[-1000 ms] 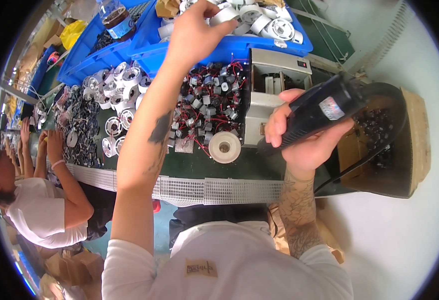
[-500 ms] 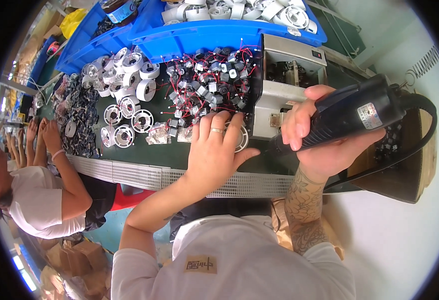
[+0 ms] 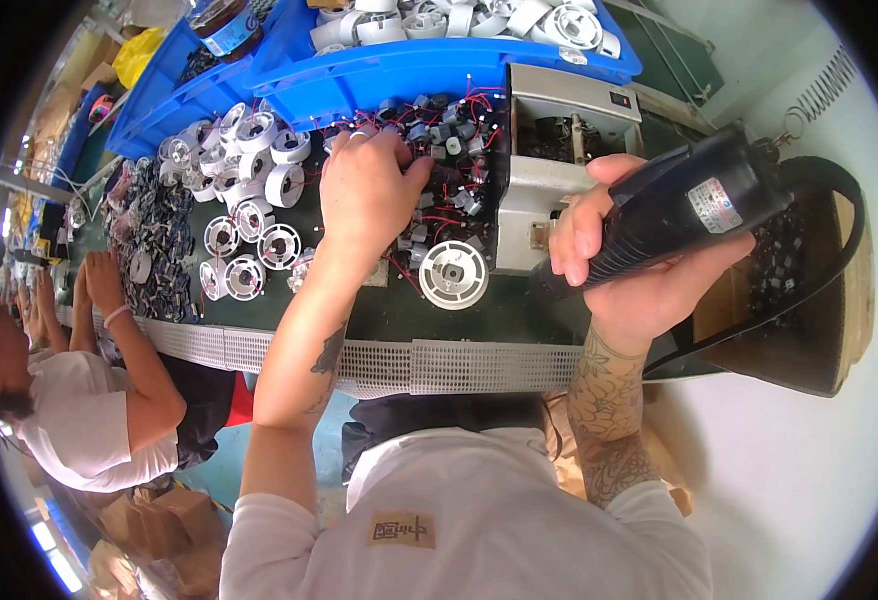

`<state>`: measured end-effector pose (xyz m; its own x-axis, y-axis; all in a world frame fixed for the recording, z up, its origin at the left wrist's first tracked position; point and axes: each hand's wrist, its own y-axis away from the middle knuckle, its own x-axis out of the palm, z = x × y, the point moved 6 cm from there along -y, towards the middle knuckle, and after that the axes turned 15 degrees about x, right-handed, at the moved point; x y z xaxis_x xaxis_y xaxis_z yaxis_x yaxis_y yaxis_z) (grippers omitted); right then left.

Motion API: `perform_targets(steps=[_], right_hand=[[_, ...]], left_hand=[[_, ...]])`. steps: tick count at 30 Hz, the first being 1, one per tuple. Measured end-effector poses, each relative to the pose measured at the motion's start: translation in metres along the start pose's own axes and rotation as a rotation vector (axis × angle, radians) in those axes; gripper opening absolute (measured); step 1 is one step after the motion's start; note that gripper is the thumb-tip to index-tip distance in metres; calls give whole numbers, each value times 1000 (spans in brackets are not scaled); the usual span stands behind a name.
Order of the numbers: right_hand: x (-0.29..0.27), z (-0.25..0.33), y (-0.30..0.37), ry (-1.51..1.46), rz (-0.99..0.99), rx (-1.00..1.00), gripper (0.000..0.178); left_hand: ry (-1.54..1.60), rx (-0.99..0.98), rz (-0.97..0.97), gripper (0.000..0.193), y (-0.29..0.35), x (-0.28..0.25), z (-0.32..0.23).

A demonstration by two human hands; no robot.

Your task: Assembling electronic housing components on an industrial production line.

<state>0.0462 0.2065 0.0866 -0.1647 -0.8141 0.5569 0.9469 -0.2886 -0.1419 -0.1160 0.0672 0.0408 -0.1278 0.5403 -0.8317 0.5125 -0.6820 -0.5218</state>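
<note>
Black tool (image 3: 664, 215) clamped in right grip (image 3: 634, 305); left grip (image 3: 367, 195), fingertips hidden: I cannot tell closure.

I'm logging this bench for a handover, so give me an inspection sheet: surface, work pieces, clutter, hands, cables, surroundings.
Surface: green bench top, white perforated strip along its near edge.
Work pieces: piled small motors with red wires; one white round housing lying in front of them; more white housings at left.
Clutter: bottle at the left blue bin.
Left hand: over the motor pile; any grip is hidden.
Right hand: wrapped around a black handheld tool.
Cables: black cable loops from the tool's rear across the cardboard box.
Surroundings: co-worker at left, pale wall at right.
</note>
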Motion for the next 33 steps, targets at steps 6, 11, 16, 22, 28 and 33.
perform_targets(steps=[6,11,16,22,28,33], right_hand=[[2,0,0,42,46,-27,109],[0,2,0,50,41,-22,111],[-5,4,1,52,61,-36,110],[-5,9,3,43,46,-41,109],[-4,15,6,40,41,-67,109],[-7,25,10,33,108,-101,110]], left_hand=[[479,-165,-192,16,13,-25,0],[643,-162,-329,10,21,-51,-9],[798,67,-62,9,29,-61,-40],[740,197,26,12,38,-45,-56],[626,301,-25,13,36,-42,-61],[621,315,88,18,41,-39,-63]])
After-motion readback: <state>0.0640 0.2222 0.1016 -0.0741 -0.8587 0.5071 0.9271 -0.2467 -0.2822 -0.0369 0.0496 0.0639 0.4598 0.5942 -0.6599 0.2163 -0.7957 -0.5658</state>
